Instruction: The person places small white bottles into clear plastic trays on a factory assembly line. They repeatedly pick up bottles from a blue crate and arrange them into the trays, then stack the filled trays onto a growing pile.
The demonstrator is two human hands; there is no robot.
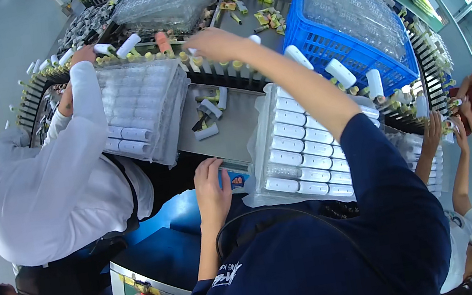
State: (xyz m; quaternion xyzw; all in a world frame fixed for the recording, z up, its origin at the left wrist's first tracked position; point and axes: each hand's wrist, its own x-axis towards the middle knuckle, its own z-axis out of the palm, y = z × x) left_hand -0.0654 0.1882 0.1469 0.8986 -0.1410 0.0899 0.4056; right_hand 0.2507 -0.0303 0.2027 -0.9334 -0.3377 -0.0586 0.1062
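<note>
My right hand (213, 45) reaches far across to the peg conveyor (224, 72). Its fingers are closed over a small white plastic piece (193, 50), mostly hidden by them, above the yellowish peg tops. Just left of it stands an orange-pink piece (163, 43). My left hand (212, 189) is at the front edge of the metal table (227, 130), fingers extended and thumb apart, holding nothing visible. Between the hands lie loose white and yellow-green pieces (209, 109). Below my right forearm is a tray of white oblong casings (301, 149) in rows.
A blue crate (324, 41) with clear plastic trays (350, 9) stands at the back right. To the left, a co-worker in white sleeves (61, 175) reaches to the conveyor behind stacked trays (141, 94). Another person's hands (431, 135) work at the right.
</note>
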